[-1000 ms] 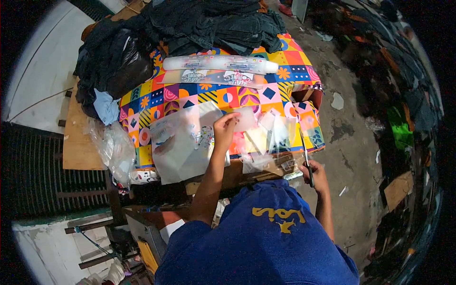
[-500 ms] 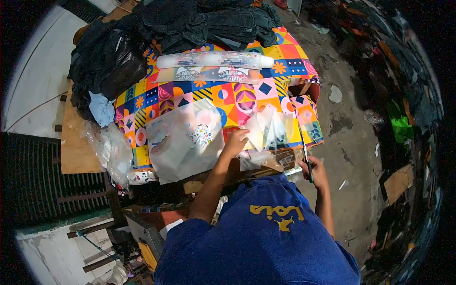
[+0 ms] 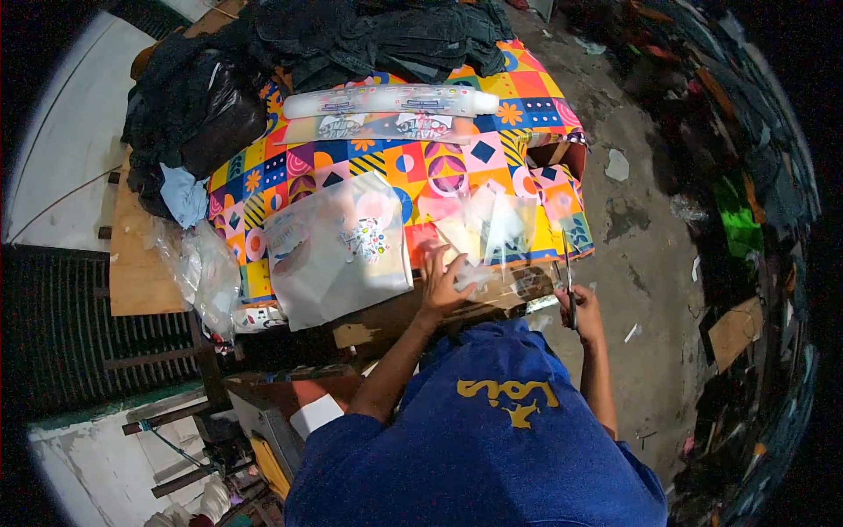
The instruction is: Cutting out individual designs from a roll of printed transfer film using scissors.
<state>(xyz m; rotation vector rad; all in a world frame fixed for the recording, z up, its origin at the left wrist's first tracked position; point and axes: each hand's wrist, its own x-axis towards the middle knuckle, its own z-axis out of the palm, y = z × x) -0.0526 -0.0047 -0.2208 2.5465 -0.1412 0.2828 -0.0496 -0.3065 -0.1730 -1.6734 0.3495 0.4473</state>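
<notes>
My right hand grips a pair of scissors by the dark handles, blades pointing away from me past the table's right front corner. My left hand is at the table's front edge with its fingers spread, touching crumpled clear plastic film. Just beyond it lie loose pieces of translucent film, overlapping. To the left, a larger whitish translucent sheet with small colourful printed designs lies flat, its near edge by the table's front.
A bright patterned cloth covers the table. Across its far part lie a plastic roll and a printed film strip. Dark garments are heaped behind; a clear plastic bag hangs at left. Scraps litter the floor.
My left hand has come down toward the table's front edge, fingers now spread at the crumpled film. The loose film pieces have shifted. My right hand stays nearly in place with the scissors.
</notes>
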